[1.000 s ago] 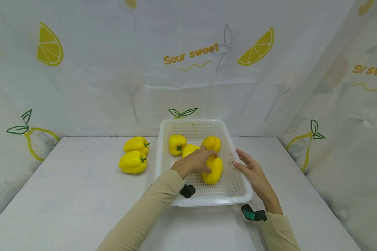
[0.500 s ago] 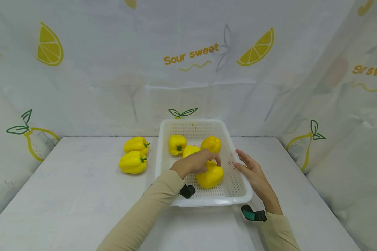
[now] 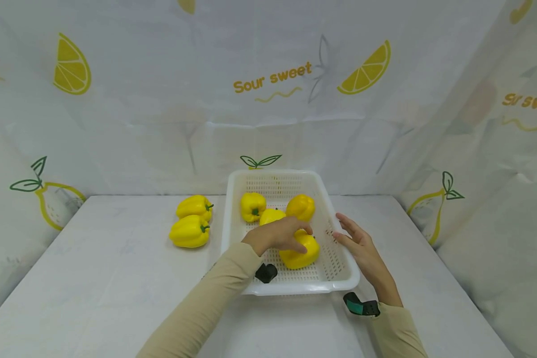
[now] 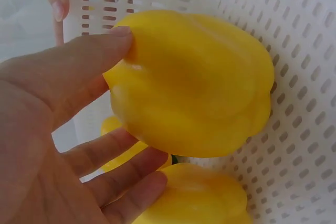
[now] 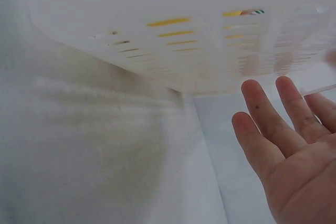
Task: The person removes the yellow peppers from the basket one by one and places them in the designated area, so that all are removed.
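White table [image 3: 103,278], basket [image 3: 295,287] of four peppers [image 3: 253,204] — left fingers [image 4: 128,172] seemingly loose, right fingers [image 5: 270,116] straight

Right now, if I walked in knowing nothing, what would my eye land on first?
Probably the bright yellow peppers: four visible inside the white basket at the centre, with the left hand touching the nearest one, and two more on the table to the basket's left. The right hand sits at the basket's right side. Behind it all, the pale backdrop says "Sour sweet" among lemon drawings.
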The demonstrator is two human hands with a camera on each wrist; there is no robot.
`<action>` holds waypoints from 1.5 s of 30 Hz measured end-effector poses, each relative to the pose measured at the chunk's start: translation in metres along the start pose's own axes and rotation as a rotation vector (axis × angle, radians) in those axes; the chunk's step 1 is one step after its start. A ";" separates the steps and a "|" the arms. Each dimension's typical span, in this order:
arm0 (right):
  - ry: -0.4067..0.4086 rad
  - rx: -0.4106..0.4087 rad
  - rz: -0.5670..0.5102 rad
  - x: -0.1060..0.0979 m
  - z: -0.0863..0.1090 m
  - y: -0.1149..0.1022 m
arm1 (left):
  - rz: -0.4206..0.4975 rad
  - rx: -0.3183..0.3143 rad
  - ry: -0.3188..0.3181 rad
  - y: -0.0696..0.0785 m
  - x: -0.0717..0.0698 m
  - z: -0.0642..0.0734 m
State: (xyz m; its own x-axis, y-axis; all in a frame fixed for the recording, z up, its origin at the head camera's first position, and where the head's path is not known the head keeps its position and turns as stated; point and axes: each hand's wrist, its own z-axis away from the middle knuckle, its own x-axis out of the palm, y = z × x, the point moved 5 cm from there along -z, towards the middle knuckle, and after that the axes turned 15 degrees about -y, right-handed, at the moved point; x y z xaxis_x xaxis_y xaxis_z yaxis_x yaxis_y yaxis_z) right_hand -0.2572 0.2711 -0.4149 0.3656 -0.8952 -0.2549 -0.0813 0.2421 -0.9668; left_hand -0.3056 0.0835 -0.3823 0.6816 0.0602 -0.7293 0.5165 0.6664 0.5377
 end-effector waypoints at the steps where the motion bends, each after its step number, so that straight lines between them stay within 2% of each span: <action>1: 0.002 0.002 0.003 0.000 0.000 0.000 | 0.003 -0.006 -0.007 0.000 0.001 0.000; 10: 0.001 -0.001 0.006 0.000 -0.001 0.000 | 0.025 -0.030 -0.076 -0.002 0.003 0.005; 19: 0.009 -0.001 0.019 0.000 0.000 0.001 | 0.091 -0.018 -0.185 -0.004 0.010 0.010; 24: 0.010 -0.007 0.024 0.000 0.000 0.000 | 0.089 -0.039 -0.223 -0.005 0.013 0.011; 33: 0.012 0.001 0.031 0.001 -0.001 0.001 | 0.099 -0.057 -0.227 -0.008 0.014 0.011; 45: 0.007 0.001 0.031 0.000 -0.001 0.002 | 0.097 -0.051 -0.139 -0.007 0.007 0.017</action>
State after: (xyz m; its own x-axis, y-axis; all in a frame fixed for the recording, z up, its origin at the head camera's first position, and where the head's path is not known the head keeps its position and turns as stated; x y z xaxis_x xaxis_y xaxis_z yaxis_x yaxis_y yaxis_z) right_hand -0.2579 0.2715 -0.4166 0.3563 -0.8900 -0.2844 -0.0910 0.2699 -0.9586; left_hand -0.2953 0.0664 -0.3842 0.7942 0.0250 -0.6071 0.4201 0.6993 0.5784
